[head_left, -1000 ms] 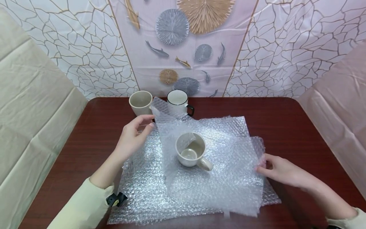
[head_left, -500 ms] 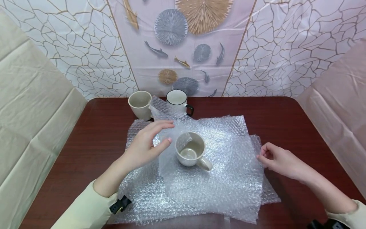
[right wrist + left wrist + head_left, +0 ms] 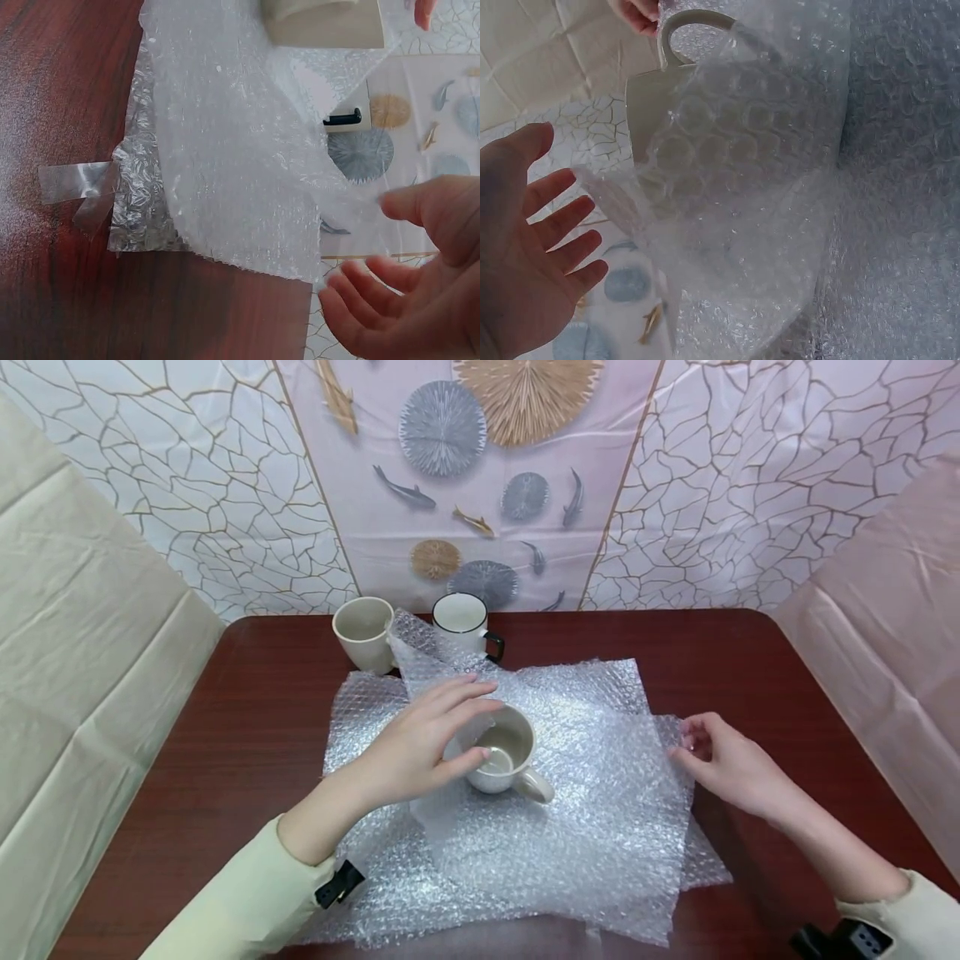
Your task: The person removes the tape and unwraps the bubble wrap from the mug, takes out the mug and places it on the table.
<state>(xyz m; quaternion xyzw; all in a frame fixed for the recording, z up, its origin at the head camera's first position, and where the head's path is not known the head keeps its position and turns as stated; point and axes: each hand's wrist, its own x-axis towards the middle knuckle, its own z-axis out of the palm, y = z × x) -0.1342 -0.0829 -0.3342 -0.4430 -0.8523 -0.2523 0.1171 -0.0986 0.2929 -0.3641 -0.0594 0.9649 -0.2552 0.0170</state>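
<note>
A cream mug (image 3: 520,739) stands upright on the sheets, its handle toward the lower right. The top bubble wrap sheet (image 3: 570,835) lies under it, and a flap of this sheet rises against the mug's left side. In the left wrist view the flap (image 3: 727,150) covers much of the mug's wall. My left hand (image 3: 427,743) reaches over the mug's left rim, fingers extended and apart, thumb at the near side. At the sheet's right corner, my right hand (image 3: 731,768) pinches the lifted edge between thumb and fingers.
More bubble wrap (image 3: 345,727) is spread below on the dark red table (image 3: 247,735). Behind stand another cream cup (image 3: 363,635) and a white mug (image 3: 459,618) with a black rim and handle. Clear tape strips (image 3: 79,182) stick out from the wrap's near edge.
My left hand has moved right, from the wrap's upper left corner to over the mug's left rim. My right hand has risen slightly at the sheet's right corner.
</note>
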